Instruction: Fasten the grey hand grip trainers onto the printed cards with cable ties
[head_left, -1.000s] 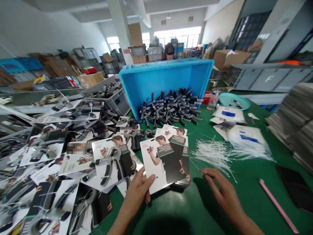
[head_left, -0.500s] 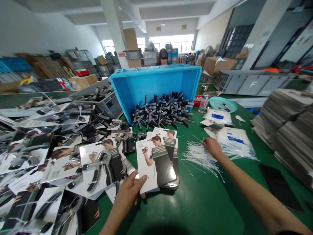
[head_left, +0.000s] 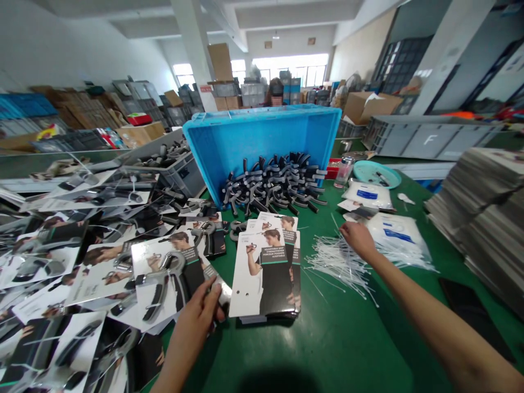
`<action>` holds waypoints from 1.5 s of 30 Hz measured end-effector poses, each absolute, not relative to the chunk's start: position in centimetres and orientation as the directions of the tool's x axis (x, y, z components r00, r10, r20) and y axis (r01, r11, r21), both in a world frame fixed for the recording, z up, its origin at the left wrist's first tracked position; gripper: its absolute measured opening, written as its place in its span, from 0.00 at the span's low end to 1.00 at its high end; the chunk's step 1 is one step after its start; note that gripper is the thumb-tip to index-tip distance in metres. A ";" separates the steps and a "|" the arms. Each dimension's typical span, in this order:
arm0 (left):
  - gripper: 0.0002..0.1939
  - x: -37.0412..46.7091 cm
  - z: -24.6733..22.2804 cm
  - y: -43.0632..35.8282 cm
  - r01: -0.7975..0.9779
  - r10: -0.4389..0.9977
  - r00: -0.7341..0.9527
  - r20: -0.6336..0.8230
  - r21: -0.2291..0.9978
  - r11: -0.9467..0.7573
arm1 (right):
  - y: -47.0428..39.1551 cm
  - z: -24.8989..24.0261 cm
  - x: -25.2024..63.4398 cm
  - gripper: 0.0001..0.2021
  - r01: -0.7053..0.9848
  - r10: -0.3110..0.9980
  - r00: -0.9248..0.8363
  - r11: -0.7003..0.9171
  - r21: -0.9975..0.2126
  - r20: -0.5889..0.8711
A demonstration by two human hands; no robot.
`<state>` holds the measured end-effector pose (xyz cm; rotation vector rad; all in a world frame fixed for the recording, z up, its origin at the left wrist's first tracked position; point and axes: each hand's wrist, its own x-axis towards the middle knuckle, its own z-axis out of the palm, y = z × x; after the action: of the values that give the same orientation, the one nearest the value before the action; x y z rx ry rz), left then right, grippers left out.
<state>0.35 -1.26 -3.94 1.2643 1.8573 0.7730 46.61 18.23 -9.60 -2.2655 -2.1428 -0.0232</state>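
My left hand (head_left: 200,308) is loosely bent with its fingers apart, just left of a stack of printed cardboard cards (head_left: 257,275). It lies over the edge of the packed pieces; what is under its fingers is partly hidden. The top card is black and white, with two small holes at its lower left. Over on the right, my right hand (head_left: 358,238) pinches a thin white cable tie (head_left: 334,221) at the edge of a loose pile of cable ties (head_left: 338,265). To the left lie many cards with grey-and-black hand grips (head_left: 164,284) tied on.
A blue crate (head_left: 262,134) tipped on its side holds many hand grips (head_left: 274,183). Bags of cable ties (head_left: 399,234), a turquoise plate (head_left: 376,174), a glass jar (head_left: 343,172), a dark phone-like slab (head_left: 475,316) and stacked cardboard (head_left: 487,213) are to the right. Someone sits behind the crate.
My left hand has let go of the top card and moved left and slightly down. That card now lies straighter on the stack. A tie now sticks up from my right fingers.
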 end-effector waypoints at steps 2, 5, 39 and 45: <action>0.37 -0.8 -3.6 -2.1 0.498 0.929 -0.335 -0.156 0.808 0.315 | 18.2 -9.2 46.9 0.13 0.998 0.996 0.067 -0.066 -0.016 0.053; 0.34 -0.9 -2.8 -3.5 0.491 0.932 -0.348 -0.102 0.827 0.274 | 17.8 -9.3 46.8 0.13 0.997 0.995 0.071 -0.069 -0.038 0.067; 0.16 8.3 -6.9 -9.0 0.475 0.980 0.184 0.076 0.866 -0.157 | 4.6 -10.7 34.8 0.08 0.961 0.974 -0.171 0.133 -0.243 -0.146; 0.15 6.3 -4.6 -8.3 0.390 0.919 -0.386 0.086 0.917 0.078 | 5.4 -10.5 36.2 0.07 0.921 0.948 -0.276 0.214 -0.325 -0.159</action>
<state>6.29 -8.27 -4.59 1.2920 1.8290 1.2883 36.20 5.42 -10.49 -1.8434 -2.3889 0.5527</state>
